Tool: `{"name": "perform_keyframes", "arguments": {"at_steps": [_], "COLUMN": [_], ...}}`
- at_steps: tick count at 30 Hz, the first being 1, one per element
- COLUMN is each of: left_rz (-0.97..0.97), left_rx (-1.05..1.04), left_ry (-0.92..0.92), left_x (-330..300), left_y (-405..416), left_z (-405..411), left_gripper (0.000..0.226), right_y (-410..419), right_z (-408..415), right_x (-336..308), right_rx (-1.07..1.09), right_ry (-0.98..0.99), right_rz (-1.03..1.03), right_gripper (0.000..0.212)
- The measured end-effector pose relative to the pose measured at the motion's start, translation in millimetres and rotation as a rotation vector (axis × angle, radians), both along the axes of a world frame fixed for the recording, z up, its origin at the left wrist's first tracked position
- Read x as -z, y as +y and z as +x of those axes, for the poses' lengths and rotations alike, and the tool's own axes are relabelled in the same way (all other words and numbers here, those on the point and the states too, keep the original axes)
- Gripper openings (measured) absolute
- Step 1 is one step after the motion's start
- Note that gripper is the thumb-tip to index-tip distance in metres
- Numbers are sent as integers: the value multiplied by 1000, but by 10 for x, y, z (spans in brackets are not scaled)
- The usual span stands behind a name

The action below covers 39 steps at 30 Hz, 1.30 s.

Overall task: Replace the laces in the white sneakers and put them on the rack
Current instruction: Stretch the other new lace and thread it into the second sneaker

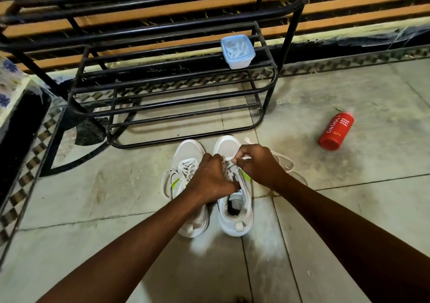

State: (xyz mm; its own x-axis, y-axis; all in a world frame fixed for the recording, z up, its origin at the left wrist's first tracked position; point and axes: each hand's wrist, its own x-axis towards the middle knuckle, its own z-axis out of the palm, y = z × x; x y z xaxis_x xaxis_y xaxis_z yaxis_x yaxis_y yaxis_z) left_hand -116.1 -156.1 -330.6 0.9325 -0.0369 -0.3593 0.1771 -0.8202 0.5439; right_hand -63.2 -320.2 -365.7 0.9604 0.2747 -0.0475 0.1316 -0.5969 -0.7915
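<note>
**Lacing the right sneaker, rack ahead**

Both forearms reach in from the bottom edge toward two white sneakers on the tiled floor. Left hand point(210, 177) sits over the gap between the shoes, fingers curled tight at the right sneaker's point(235, 209) eyelets; what it grips is hidden under the knuckles. Right hand point(258, 163) has fingertips pinched on a white lace point(285, 163), whose slack loops out onto the floor to the right. Left sneaker point(186, 161) stands just beside, touching or nearly so, laces threaded and loose. Toes of both point at the black metal rack point(176, 102), just beyond them. Blue-lidded tub point(237, 51) rests on the rack's upper bars. Red bottle point(336, 131) lies on the floor, well apart to the right.
</note>
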Motion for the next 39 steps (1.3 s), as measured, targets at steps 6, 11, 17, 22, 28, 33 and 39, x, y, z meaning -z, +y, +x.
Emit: {"name": "perform_keyframes", "arguments": {"at_steps": [6,11,17,22,28,33,39], "left_rz": [-26,3,-45,-49,-79,-89,-82], "left_rx": [-85,-126,-240,-220,-190,-197,-204], "left_ry": [-29,-42,-39,-65,-54,-44,-109], "left_x": [-74,-15,92,165,180,206,247], "left_y": [-33,-51,-36,-37,-16,4,-9], "left_z": [-4,21,91,105,78,86,89], "left_gripper": [34,32,34,23,32,36,18], "right_y": [16,67,106,137,218,225,236], "right_z": [10,42,45,59,47,24,22], "right_x": [109,86,116,226,306,339,317], "right_rx": [-98,12,-3,19,120,217,147], "right_ry": [-255,-222,-142,-146,-164,-110,-196], "right_rz": [-70,-35,-35,-144,-69,9,-124], "right_gripper": [12,16,19,13,20,20,29]}}
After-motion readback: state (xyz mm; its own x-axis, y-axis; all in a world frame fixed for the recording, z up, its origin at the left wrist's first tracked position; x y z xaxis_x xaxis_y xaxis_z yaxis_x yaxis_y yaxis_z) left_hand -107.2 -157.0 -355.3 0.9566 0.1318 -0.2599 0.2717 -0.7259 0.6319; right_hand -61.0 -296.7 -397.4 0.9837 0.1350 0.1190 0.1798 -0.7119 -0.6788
